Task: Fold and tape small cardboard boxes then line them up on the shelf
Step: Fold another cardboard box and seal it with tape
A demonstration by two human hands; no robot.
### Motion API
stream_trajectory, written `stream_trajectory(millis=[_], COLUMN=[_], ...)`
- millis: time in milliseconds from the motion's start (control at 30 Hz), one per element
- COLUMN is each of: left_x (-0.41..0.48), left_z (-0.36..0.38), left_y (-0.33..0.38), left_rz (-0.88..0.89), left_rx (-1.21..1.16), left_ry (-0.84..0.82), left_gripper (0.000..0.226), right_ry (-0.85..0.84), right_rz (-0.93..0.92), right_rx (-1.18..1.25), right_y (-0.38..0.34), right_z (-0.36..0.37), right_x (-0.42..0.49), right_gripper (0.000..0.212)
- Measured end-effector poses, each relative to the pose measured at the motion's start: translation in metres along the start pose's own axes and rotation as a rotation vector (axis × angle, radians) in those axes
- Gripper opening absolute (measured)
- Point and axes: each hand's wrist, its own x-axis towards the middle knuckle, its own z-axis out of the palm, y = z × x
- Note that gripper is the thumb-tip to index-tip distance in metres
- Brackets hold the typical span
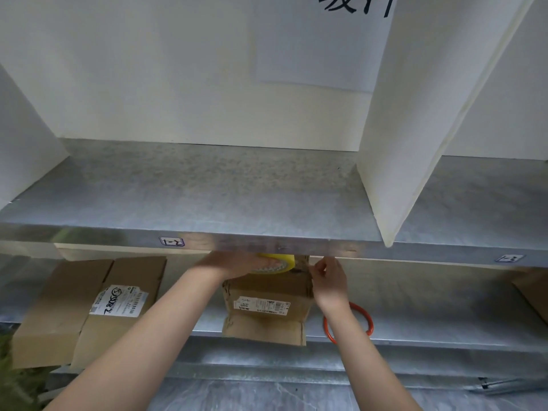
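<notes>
A small brown cardboard box (267, 310) with a white shipping label stands on the lower metal shelf (415, 327), its lower flap hanging over the front edge. My left hand (234, 264) grips a yellow roll of tape (281, 264) at the box's top, partly hidden under the upper shelf's edge. My right hand (327, 280) pinches something small at the box's upper right corner, probably the tape end, though I cannot make it out.
The upper metal shelf (207, 197) has white dividers (394, 161). Flattened cardboard boxes (89, 310) with a label lie at the lower left. An orange ring (366, 321) lies right of the box. Another cardboard piece (533, 292) shows at the far right.
</notes>
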Motion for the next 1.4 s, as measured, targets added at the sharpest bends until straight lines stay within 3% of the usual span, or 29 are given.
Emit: stream_trajectory(millis=[67,167,300,533,633,733,800,867,933,1100,1233,1300,1400], left_x=[0.007,0.014,0.021,0.030,0.027,0.025,0.024,0.022,0.022,0.024,0.024,0.023,0.021], left_z=[0.006,0.013,0.017,0.027,0.027,0.032,0.035,0.036,0.035,0.034,0.033,0.032,0.031], left_y=[-0.002,-0.005,-0.005,-0.005,-0.004,-0.003,-0.003,-0.002,-0.002,-0.005,-0.005,-0.003,-0.001], left_rz=[0.032,0.028,0.018,0.026,0.052,0.100,0.122,0.130,0.142,0.159,0.177,0.181,0.175], left_rx=[-0.009,0.029,0.108,0.023,0.014,0.027,0.039,0.048,0.025,0.055,0.051,0.046,0.054], left_ry=[-0.011,-0.012,-0.017,-0.056,-0.034,0.013,0.057,0.084,0.098,0.078,0.089,0.086,0.086], left_gripper=[0.072,0.077,0.083,0.082,0.068,0.065,0.055,0.043,0.034,0.050,0.053,0.051,0.039], right_ry=[-0.008,-0.043,-0.022,-0.131,-0.167,-0.206,-0.184,-0.109,-0.008,0.016,-0.318,-0.486,-0.528], right_rz=[0.016,0.059,0.230,0.267,0.272,0.223,0.189,0.231,0.255,-0.001,-0.110,-0.095,-0.094], right_rx=[0.054,0.122,0.412,0.309,0.272,0.196,0.157,0.208,0.247,0.152,0.150,0.162,0.145], right_y=[0.003,0.004,0.015,0.044,0.048,0.046,0.045,0.046,0.050,0.058,0.055,0.055,0.045], right_z=[0.000,-0.004,-0.026,-0.025,-0.007,0.011,0.021,0.027,0.028,0.017,0.004,-0.004,-0.012], right_x=[-0.001,0.000,0.009,0.019,0.021,0.020,0.018,0.014,0.009,-0.003,-0.015,-0.019,-0.019], right_gripper=[0.024,0.020,0.020,0.020,0.016,0.024,0.029,0.020,0.031,0.017,0.047,0.074,0.099])
